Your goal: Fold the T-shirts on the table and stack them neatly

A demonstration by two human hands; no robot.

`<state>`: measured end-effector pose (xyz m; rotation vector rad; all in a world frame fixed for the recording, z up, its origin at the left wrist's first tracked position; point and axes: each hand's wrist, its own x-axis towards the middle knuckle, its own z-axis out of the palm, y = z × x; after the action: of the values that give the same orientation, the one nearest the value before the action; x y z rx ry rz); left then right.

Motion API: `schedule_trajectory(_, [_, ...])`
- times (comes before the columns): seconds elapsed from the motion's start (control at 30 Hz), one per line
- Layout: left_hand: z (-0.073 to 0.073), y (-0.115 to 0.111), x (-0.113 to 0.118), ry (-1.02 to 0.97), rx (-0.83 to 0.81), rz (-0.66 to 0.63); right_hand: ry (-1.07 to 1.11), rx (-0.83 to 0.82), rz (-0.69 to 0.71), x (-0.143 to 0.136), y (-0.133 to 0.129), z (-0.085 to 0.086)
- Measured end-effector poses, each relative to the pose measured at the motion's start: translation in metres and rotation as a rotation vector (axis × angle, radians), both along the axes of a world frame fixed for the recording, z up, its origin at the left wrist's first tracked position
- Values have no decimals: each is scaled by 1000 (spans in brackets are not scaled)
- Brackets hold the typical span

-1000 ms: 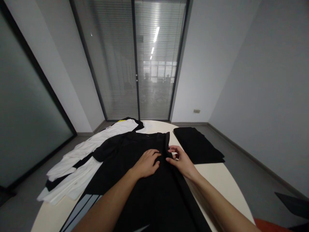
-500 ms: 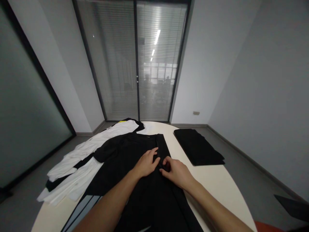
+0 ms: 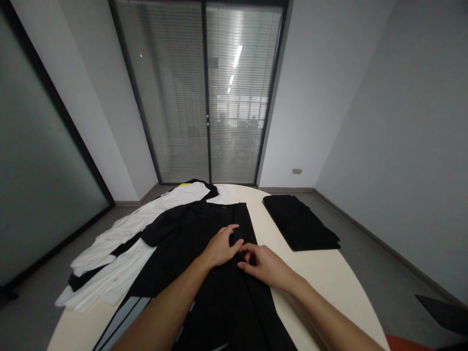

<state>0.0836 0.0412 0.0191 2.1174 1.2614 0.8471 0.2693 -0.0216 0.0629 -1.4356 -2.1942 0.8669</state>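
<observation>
A black T-shirt (image 3: 183,219) lies spread in front of me. Its short sleeve points left, grey-blue striped panels (image 3: 126,314) show low on the left, and a small white mark sits at the bottom. Along the right side the cloth is turned inward in a long strip. My left hand (image 3: 222,246) rests on the shirt beside that strip, its thumb and fingers apart. Close to its thumb, my right hand (image 3: 265,265) pinches the folded cloth with curled fingers; the exact grip is partly hidden.
The pale round table (image 3: 329,278) carries a pile of white shirts (image 3: 146,219) mixed with dark cloth on the left. A folded black garment (image 3: 300,222) lies at the right. Beyond stands a glass partition (image 3: 179,97) with blinds.
My right hand has shifted slightly left, drawing the shirt's right edge inward. More table shows beside it. My left hand has stayed almost in place.
</observation>
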Motion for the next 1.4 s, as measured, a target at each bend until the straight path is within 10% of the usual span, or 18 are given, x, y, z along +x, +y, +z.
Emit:
schedule_trajectory(0.97, [-6, 7, 1, 196, 170, 160, 60, -667, 447, -4, -26, 18])
schedule_trajectory(1.27, [-4, 2, 0, 277, 189, 165, 17, 208, 140, -3, -8, 11])
schedule_trajectory(1.4, [-3, 2, 1, 284, 196, 170, -5, 282, 73, 7, 0, -2])
